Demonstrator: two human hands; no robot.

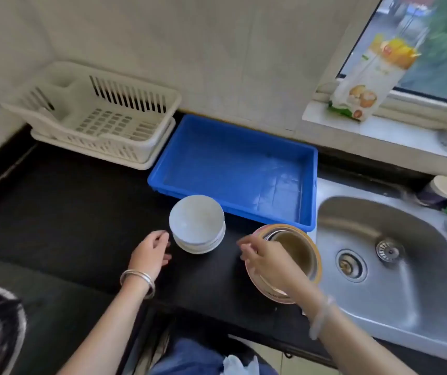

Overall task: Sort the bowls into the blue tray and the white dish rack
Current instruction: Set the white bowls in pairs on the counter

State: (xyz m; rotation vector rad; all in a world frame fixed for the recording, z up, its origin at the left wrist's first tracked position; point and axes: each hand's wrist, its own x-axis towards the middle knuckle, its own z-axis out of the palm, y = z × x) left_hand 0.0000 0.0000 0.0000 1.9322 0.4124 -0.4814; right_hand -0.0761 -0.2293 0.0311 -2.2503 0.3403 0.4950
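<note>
Two stacks of bowls stand on the black tabletop (pixel 68 212) in the lower middle of the frame. A stack of white round bowls (pixel 196 228) sits at centre, just below the lower left corner of the blue rectangular plastic tray (pixel 233 171). A stack of tan bowls with orange rims (pixel 298 255) sits to its right, by the tray's lower right corner and beside the steel sink (pixel 406 293). The white slatted plastic dish rack (pixel 95 115) lies at upper left, just beside the tray.

The left hand (pixel 150 251) hovers just left of the white bowls, fingers loosely curled and relaxed, holding nothing and apart from the stack. The right hand (pixel 265 259) lies over the left rim of the tan bowls. It is blurred, so I cannot tell whether it grips the rim.

All the bowls open upward. The tray's long axis runs left to right, dipping toward the lower right, and the rack's runs much the same way.
</note>
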